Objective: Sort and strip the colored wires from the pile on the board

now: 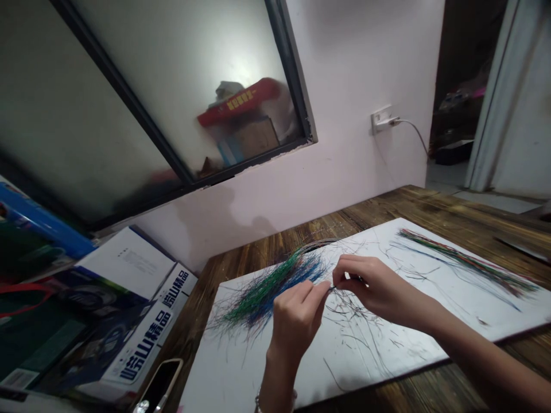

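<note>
My left hand (298, 310) and my right hand (362, 281) meet over the middle of a white board (241, 378). The fingertips of both are pinched around a thin dark wire (332, 288), of which only a short bit shows between them. Beyond my left hand lies a loose bundle of green wires (267, 291), with blue wires (297, 279) alongside. Under and in front of my hands, short thin wire scraps (355, 321) are scattered over the board. Toward the board's right end rests a long, narrower bundle of mixed-colour wires (465, 261).
The board lies on a dark wooden table (404, 201). Boxes (142, 344) are stacked at the left, with a phone (160, 383) near the table's left edge. A charger plug (390, 121) sits in the wall socket behind. A thin dark tool (523, 250) lies at the far right.
</note>
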`<state>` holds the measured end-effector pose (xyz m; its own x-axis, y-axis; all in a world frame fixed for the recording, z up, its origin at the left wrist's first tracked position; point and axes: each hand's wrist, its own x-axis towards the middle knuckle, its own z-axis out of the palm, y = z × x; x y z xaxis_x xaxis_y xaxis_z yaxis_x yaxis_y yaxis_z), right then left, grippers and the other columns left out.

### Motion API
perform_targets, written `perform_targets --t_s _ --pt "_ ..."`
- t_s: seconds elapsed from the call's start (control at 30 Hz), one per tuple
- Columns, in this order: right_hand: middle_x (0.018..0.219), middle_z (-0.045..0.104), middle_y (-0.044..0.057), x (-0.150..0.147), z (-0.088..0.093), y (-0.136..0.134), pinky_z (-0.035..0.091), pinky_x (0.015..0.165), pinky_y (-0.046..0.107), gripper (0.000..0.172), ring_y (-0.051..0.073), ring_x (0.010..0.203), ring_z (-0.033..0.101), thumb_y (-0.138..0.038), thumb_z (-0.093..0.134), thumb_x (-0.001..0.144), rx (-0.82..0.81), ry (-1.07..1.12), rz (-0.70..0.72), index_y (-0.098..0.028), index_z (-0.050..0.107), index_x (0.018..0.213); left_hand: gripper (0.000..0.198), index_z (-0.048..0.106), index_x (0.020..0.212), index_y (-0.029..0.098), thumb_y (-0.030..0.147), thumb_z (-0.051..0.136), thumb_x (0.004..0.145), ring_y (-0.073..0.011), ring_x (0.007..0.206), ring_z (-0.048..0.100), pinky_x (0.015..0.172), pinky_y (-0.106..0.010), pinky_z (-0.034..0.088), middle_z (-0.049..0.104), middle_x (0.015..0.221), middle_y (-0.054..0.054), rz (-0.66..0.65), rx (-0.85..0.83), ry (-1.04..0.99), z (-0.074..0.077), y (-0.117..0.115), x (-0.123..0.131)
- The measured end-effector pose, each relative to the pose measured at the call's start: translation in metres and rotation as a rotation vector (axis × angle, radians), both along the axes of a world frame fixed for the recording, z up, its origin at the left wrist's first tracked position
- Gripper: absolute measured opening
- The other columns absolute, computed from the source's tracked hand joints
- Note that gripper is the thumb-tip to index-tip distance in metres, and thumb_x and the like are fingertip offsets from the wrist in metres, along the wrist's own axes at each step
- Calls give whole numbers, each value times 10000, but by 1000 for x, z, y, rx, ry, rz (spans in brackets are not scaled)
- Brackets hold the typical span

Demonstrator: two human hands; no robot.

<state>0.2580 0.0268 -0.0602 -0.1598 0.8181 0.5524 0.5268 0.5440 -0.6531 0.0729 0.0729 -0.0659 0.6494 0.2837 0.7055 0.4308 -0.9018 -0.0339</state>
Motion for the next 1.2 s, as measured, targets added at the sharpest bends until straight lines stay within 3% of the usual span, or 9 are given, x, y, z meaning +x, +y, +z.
perform_targets --t_s 0.2,0.37,0.6,0.77,0.87,1.1,1.2 --pt "733 556 -16 -1 1 -3 390 592 235 218 108 657 497 13 447 792 13 54 36 -185 518 735 107 659 913 130 142 575 849 -125 506 481 498 -247 303 531 551 -1 -54 62 -27 6 -2 -2" --pt "745 550 -5 -3 -3 -7 395 593 244 202 115 653 499 -19 422 821 127 14 9 -184 517 754 110 643 906 133 98 584 820 -122 490 508 486 -243 333 579 554 -7 -102 33 -102 2 -2 1" --pt "737 560 20 -4 -4 -9 392 564 239 227 124 641 502 11 398 812 329 -114 -47 -160 547 798 123 637 870 153 75 570 802 -121 551 610 523 -217 440 689 680 -31 -155 -136 -229 3 -11 6" --pt "748 597 51 -6 -3 -9 409 562 241 249 135 644 517 13 387 818 484 -213 -126 -145 579 806 106 644 765 139 104 568 830 -103 499 579 468 -193 431 650 602 -9 -104 -316 -296 12 -21 12" --pt "756 613 57 -6 -4 -8 418 564 243 256 137 647 530 -20 376 855 489 -254 -125 -149 592 807 133 647 726 135 106 572 832 -101 485 561 441 -191 413 636 576 -5 -80 -402 -283 15 -22 11" --pt "871 639 56 -2 -6 -4 467 642 259 191 146 761 586 -106 438 912 349 -163 -34 -156 583 1025 131 662 851 146 64 575 800 -119 560 576 520 -226 437 670 682 -37 -123 -236 -255 11 -15 2" --pt "846 642 40 -2 -5 -5 463 631 247 248 132 741 584 -31 419 886 406 -152 9 -172 610 957 143 655 864 154 59 569 799 -114 549 563 521 -228 432 660 666 -28 -135 -208 -266 11 -16 0"
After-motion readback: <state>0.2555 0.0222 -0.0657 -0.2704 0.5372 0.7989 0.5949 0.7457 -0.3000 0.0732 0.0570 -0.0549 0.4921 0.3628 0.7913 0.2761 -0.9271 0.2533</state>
